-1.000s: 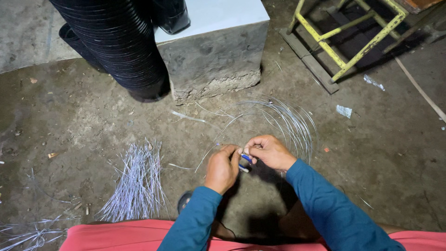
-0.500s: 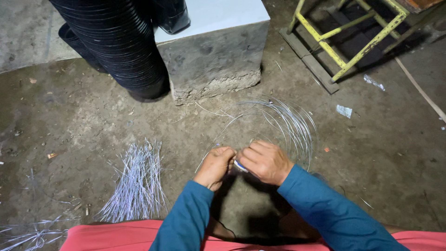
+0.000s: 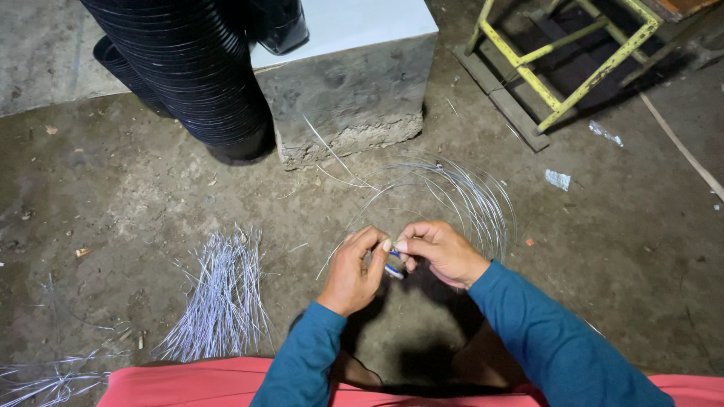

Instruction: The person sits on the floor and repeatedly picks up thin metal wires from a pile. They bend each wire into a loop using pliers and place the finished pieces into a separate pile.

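My left hand (image 3: pixel 353 270) and my right hand (image 3: pixel 440 252) meet above the dirt floor, fingertips pinched together on a small blue and white tool (image 3: pixel 394 264) and a thin wire end. A loose coil of silvery wire (image 3: pixel 460 196) lies on the ground just beyond my hands, with strands rising toward my fingers. A pile of short cut wire pieces (image 3: pixel 221 294) lies to the left of my left hand. Both sleeves are teal.
A concrete block (image 3: pixel 354 90) stands ahead, with a stack of black ribbed pots (image 3: pixel 196 68) leaning by it. A yellow metal frame (image 3: pixel 573 53) sits at the upper right. More wire scraps (image 3: pixel 45 377) lie at the lower left; paper bits (image 3: pixel 558 179) lie on the right.
My hands shifted slightly and the fingers re-gripped the small tool and wire; the right hand, which covered the tool half a second ago, now pinches it with the left.
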